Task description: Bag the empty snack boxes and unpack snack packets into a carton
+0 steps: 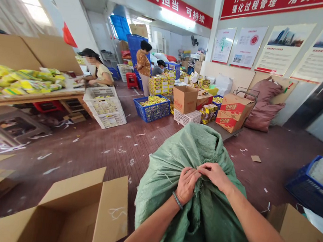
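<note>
A large green woven sack (186, 155), full and bulging, stands right in front of me on the floor. My left hand (186, 185) grips a bunched fold of the sack's fabric near its top; a bead bracelet sits on that wrist. My right hand (215, 175) pinches the same gathered fabric just beside it, fingertips touching the left hand's. Both forearms reach in from the bottom edge.
An open cardboard box (81, 209) lies at my lower left, another carton (296, 237) at lower right. A blue crate (311, 192) holds a white basket on the right. Further off are a packing table (27, 96), white baskets (106, 107), stacked cartons (234, 111) and three people working.
</note>
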{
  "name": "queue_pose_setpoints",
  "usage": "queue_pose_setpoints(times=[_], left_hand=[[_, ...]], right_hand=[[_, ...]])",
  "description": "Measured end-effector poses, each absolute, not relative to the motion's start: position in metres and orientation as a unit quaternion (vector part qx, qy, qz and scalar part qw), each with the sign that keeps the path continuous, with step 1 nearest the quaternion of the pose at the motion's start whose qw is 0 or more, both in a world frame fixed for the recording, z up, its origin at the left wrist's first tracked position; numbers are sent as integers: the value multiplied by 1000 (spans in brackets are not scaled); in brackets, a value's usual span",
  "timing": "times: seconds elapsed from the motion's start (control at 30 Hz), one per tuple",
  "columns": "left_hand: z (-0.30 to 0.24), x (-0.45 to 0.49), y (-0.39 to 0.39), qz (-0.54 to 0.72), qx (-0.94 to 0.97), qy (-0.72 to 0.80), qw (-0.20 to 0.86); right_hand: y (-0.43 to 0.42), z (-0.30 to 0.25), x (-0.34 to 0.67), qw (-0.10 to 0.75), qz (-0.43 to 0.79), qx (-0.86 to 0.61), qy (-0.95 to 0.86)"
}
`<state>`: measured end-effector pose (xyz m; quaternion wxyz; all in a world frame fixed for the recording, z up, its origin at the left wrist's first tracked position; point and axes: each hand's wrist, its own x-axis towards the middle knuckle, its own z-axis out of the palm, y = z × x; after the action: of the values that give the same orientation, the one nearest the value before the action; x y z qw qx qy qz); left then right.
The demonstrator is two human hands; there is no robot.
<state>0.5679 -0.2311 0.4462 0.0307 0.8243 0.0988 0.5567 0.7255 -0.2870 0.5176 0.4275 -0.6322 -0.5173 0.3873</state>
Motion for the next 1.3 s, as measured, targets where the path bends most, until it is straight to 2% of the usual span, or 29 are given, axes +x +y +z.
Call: queue_pose_setpoints(times=[0.1, 0.23, 0.3, 0.4, 0.53, 0.6, 0.67, 0.83, 0.9, 0.97, 1.03, 1.1, 1.23, 1.3], left_hand=[[448, 567, -233, 562, 814, 139, 54], [449, 568, -231, 517, 820, 240, 58], [449, 571, -229, 477, 837, 261, 54], [449, 574, -228, 450, 857, 251, 28], [446, 574, -232, 479, 850, 220, 6], [444, 572, -234, 499, 837, 226, 15], [442, 569, -234, 501, 831, 239, 25], [443, 564, -229, 434, 843, 312, 50], [445, 564, -228, 397, 851, 337, 66], [448, 566, -228, 373, 863, 336, 60], [450, 569, -229, 378, 874, 303, 34], [449, 572, -229, 417, 871, 260, 6], [445, 578, -229, 514, 829, 218, -23], [442, 581, -230, 541, 813, 215, -24]], right_hand=[[-287, 513, 723, 431, 363, -658, -499], [-291, 504, 714, 468, 146, -656, -574], [-292, 500, 712, 476, 102, -634, -601], [-288, 502, 719, 452, 154, -671, -567], [-280, 513, 735, 340, 311, -679, -571], [-280, 517, 737, 319, 352, -663, -578], [-283, 517, 732, 350, 326, -671, -566], [-291, 503, 714, 487, 166, -662, -545], [-286, 497, 713, 527, 205, -667, -485], [-279, 494, 716, 558, 298, -664, -399], [-271, 494, 721, 564, 389, -645, -337], [-267, 498, 726, 560, 424, -637, -317], [-274, 511, 737, 563, 344, -656, -367], [-281, 519, 741, 506, 345, -658, -438]])
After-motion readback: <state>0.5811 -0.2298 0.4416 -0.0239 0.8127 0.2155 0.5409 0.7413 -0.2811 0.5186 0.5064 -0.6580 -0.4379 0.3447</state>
